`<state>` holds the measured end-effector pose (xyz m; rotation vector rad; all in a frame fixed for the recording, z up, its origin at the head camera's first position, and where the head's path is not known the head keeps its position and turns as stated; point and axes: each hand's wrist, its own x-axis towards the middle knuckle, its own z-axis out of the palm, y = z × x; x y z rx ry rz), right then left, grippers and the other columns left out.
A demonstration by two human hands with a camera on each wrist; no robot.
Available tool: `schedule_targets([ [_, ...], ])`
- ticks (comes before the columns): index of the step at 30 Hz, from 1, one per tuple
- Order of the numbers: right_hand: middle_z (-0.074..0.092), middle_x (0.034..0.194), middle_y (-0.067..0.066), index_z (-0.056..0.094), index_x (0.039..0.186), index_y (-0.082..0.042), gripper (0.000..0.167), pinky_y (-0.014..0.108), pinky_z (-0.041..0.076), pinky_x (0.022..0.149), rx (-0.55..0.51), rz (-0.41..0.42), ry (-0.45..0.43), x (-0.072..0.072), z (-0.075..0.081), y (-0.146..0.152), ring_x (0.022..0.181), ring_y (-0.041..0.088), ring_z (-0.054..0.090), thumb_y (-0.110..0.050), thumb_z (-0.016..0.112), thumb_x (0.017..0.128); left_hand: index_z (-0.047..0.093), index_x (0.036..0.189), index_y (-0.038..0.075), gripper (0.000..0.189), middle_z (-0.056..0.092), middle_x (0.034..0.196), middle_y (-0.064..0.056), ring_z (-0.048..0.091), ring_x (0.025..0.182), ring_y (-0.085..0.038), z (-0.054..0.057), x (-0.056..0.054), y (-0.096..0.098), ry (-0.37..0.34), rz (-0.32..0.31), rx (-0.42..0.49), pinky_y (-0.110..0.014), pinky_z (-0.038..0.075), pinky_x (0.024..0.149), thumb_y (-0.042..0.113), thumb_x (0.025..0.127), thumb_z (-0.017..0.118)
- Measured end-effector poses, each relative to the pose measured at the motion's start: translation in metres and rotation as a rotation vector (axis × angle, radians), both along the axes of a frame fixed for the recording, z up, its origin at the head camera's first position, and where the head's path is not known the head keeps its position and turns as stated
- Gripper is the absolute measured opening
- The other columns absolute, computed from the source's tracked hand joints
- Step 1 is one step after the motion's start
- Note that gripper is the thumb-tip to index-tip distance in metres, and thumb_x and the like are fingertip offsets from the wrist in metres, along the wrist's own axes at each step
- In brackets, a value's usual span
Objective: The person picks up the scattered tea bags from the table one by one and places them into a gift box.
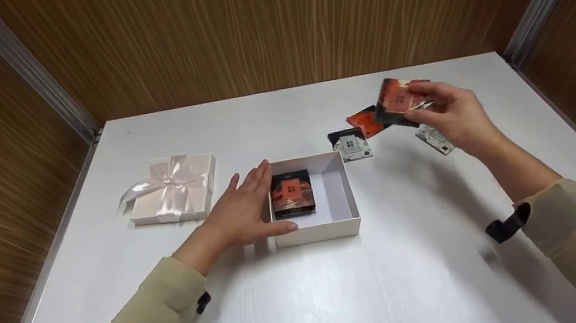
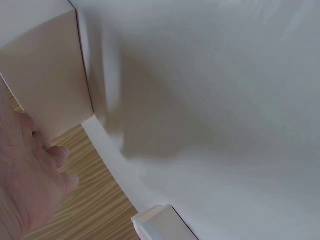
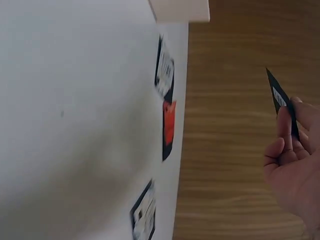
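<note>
In the head view an open white box has a red-and-black sachet lying at the left of its inside. My left hand rests against the box's left side, fingers along the wall and thumb over the front rim. Above the table at the right, my right hand pinches a red-and-black sachet between thumb and fingers. Its dark edge with a white label shows in the right wrist view. Below and around it lie an orange-and-black sachet, a white-and-black sachet and another white one, partly covered by the hand.
To the left of the box lies a pale pink lid tied with a satin ribbon bow. The white table is bounded by wood-grain panels at the back and sides.
</note>
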<state>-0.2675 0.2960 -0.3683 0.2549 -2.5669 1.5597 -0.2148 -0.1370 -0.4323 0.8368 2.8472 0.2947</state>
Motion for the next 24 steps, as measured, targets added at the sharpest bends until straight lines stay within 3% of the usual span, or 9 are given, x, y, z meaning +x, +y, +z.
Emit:
schedule_targets([
  [9, 0.069, 0.127, 0.016, 0.062, 0.149, -0.007, 0.044, 0.014, 0.052, 0.081, 0.071, 0.175, 0.029, 0.014, 0.004, -0.043, 0.098, 0.013, 0.064, -0.020, 0.067, 0.107, -0.002, 0.170, 0.007, 0.136, -0.004, 0.178, -0.008, 0.007, 0.163, -0.029, 0.001, 0.000, 0.001, -0.006, 0.004, -0.012, -0.051, 0.004, 0.131, 0.099, 0.081, 0.042],
  [18, 0.069, 0.131, 0.018, 0.066, 0.144, -0.004, 0.042, 0.017, 0.056, 0.082, 0.056, 0.262, -0.019, 0.018, -0.005, -0.078, 0.100, 0.015, 0.069, -0.011, 0.071, 0.103, 0.000, 0.170, 0.005, 0.134, -0.003, 0.178, -0.010, 0.009, 0.163, -0.032, 0.001, -0.001, -0.001, -0.003, -0.002, 0.001, -0.052, 0.004, 0.131, 0.097, 0.083, 0.045],
  [24, 0.070, 0.132, 0.016, 0.068, 0.143, -0.006, 0.042, 0.018, 0.055, 0.080, 0.119, 0.315, -0.013, 0.021, -0.012, -0.097, 0.103, 0.023, 0.069, -0.013, 0.073, 0.101, -0.002, 0.170, 0.006, 0.135, -0.005, 0.178, -0.009, 0.008, 0.163, -0.030, 0.001, 0.000, -0.001, -0.010, 0.002, -0.005, -0.050, 0.003, 0.131, 0.098, 0.082, 0.042],
])
